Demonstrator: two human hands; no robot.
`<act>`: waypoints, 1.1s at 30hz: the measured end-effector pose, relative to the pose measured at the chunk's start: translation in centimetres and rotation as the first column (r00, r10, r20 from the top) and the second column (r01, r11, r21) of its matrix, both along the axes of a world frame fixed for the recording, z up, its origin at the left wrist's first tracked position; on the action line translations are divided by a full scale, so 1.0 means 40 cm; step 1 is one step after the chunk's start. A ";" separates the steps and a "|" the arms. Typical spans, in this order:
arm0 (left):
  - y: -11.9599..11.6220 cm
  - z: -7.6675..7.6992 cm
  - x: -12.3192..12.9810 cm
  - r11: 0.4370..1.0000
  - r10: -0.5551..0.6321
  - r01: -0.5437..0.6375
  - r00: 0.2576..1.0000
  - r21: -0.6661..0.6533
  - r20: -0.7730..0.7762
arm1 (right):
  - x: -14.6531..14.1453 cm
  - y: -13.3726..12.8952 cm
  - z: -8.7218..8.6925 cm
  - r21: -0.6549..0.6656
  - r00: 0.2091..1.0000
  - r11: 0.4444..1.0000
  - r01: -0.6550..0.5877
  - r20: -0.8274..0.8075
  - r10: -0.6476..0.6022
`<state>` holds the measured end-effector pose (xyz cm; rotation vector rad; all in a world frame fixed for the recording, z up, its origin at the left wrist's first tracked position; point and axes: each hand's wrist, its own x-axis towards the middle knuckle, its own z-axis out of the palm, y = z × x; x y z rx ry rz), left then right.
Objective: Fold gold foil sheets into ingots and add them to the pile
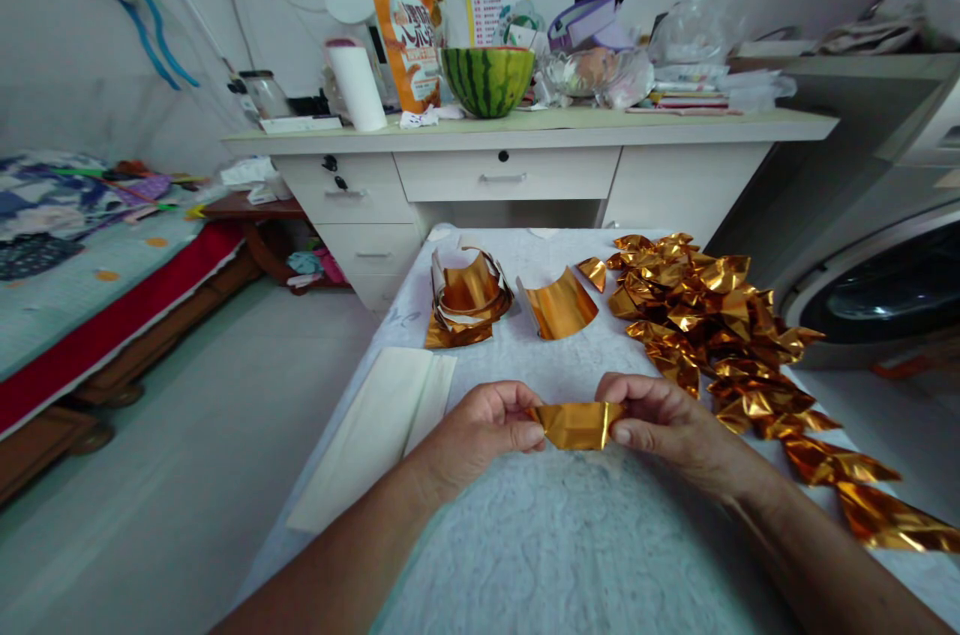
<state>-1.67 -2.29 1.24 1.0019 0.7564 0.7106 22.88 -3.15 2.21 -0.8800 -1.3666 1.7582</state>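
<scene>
A small folded piece of gold foil paper (pixel 576 426) is stretched level between my two hands, above the cloth-covered table. My left hand (pixel 499 423) pinches its left end with thumb and fingers. At the opposite end, my right hand (pixel 656 423) grips the foil the same way. Beyond the hands lies a curled gold foil sheet (pixel 561 304), and left of it a stack of curled foil sheets (pixel 469 300). A heap of folded gold foil pieces (pixel 697 305) spreads along the table's right side.
Pale flat sheets (pixel 367 435) lie on the table's left part. Behind stands a white desk (pixel 506 177) carrying a watermelon half (pixel 487 80), an orange pouch (pixel 409 35) and a white roll (pixel 358 85). A bed (pixel 97 285) is at left, a washing machine (pixel 885 265) at right.
</scene>
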 end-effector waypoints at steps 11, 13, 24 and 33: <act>-0.005 0.004 0.006 0.999 -0.005 0.004 1.000 0.032 0.023 | 0.001 -0.004 -0.001 -0.056 0.998 0.997 -0.056 -0.008 0.056; -0.007 0.007 0.007 0.999 -0.010 0.009 1.000 0.033 0.022 | 0.002 -0.003 -0.003 -0.064 0.998 0.996 -0.058 -0.006 0.058; -0.009 0.013 0.007 1.000 0.010 -0.010 0.999 -0.017 0.038 | 0.002 0.001 0.001 0.002 0.999 1.000 -0.015 0.048 0.015; -0.013 0.011 0.005 0.999 -0.027 0.027 1.000 -0.033 0.011 | 0.003 -0.001 -0.013 -0.015 0.999 1.000 -0.018 0.039 0.019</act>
